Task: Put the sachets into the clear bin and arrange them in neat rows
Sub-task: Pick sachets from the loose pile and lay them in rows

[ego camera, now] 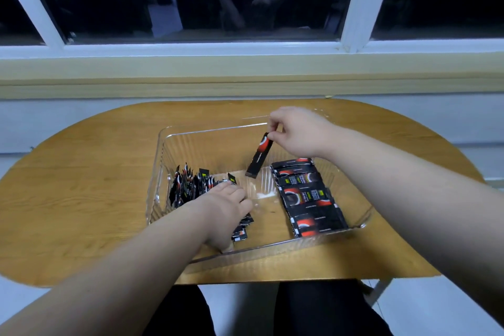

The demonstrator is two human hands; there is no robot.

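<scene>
Fingers, right hand (pixel 296 131): I pinched one sachet (pixel 259 155) by its top, above the clear bin (pixel 163 144).
Left hand (pixel 225 204): my fingers pressed flat on standing sachets (pixel 188 184), bin's left.
Flat row (pixel 306 195): bin's right.

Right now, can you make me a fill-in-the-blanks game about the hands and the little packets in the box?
1. The right hand holds one ____ by its top end.
2. The left hand rests on the packets standing at the ____ side of the clear bin.
3. The flat packets lie at the bin's ____ side.
4. The bin sits on a ____ table.

Missing words: packet; left; right; wooden
</scene>
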